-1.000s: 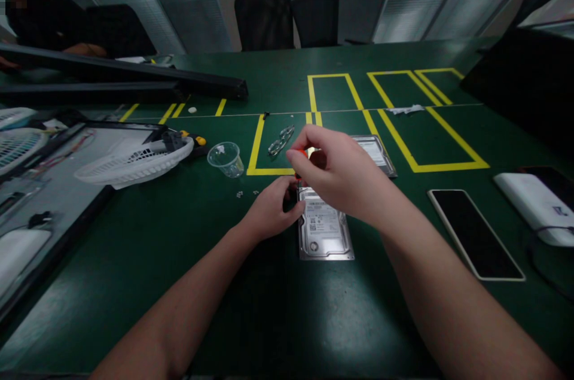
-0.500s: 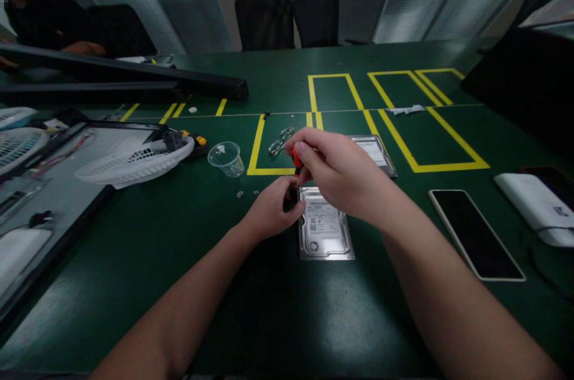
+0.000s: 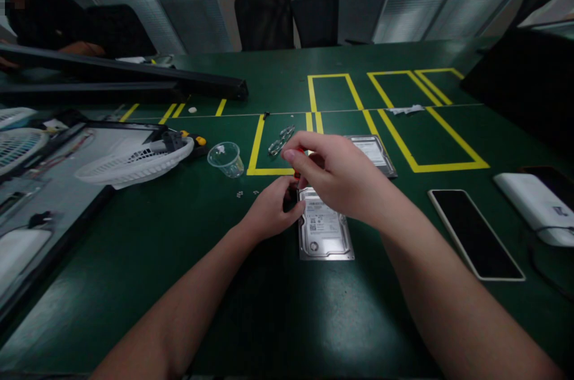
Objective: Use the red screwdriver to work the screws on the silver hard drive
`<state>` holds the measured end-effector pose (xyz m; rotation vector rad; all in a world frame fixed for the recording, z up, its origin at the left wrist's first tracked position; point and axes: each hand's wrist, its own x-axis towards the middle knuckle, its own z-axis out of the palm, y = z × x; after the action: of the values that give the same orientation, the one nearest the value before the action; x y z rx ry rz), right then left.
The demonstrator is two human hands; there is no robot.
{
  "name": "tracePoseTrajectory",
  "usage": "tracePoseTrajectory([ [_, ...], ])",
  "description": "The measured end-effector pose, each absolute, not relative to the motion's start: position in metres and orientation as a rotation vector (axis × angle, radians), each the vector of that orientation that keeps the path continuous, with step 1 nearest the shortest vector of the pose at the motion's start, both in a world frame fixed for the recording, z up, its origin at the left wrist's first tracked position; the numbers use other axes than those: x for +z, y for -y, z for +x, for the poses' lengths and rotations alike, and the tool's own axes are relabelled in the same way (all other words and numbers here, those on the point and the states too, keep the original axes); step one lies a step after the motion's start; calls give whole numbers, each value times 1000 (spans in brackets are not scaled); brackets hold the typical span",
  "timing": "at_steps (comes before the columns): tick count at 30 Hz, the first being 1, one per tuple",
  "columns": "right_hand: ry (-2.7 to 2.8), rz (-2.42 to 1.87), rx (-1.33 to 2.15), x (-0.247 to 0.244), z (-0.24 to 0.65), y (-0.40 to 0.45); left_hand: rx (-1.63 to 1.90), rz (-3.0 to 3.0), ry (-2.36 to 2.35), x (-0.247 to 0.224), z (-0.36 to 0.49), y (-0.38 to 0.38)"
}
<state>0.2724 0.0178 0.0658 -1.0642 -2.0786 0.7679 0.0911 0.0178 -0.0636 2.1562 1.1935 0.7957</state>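
Observation:
A silver hard drive [image 3: 326, 230] with a white label lies flat on the green table in front of me. My left hand [image 3: 272, 209] grips its upper left edge, thumb on the side and fingers curled round the far corner. Above that corner my right hand [image 3: 334, 173] is closed round the red handle of a screwdriver [image 3: 298, 174], held upright. Most of the handle hides behind the right fingers, and the tip's contact with the drive cannot be made out. A second hard drive [image 3: 374, 152] lies behind my right hand.
Left of my hands stand a clear plastic cup [image 3: 225, 160] and several tiny screws [image 3: 240, 194]. Eyeglasses [image 3: 281, 140] lie beyond. A phone [image 3: 476, 235] and a white power bank [image 3: 540, 209] are at right. White fan-like grilles [image 3: 134, 163] and black bars [image 3: 215, 85] occupy the left.
The right hand's fingers have shifted round the screwdriver handle, with the thumb moving slightly left and covering more of the red. The left hand and the drive have stayed put.

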Motion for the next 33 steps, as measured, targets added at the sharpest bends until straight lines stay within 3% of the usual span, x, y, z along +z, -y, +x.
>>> tracePoseTrajectory([
  [33,1987,-1195,660,60,271,-19,765,2123,-1223,-63,91,-17],
])
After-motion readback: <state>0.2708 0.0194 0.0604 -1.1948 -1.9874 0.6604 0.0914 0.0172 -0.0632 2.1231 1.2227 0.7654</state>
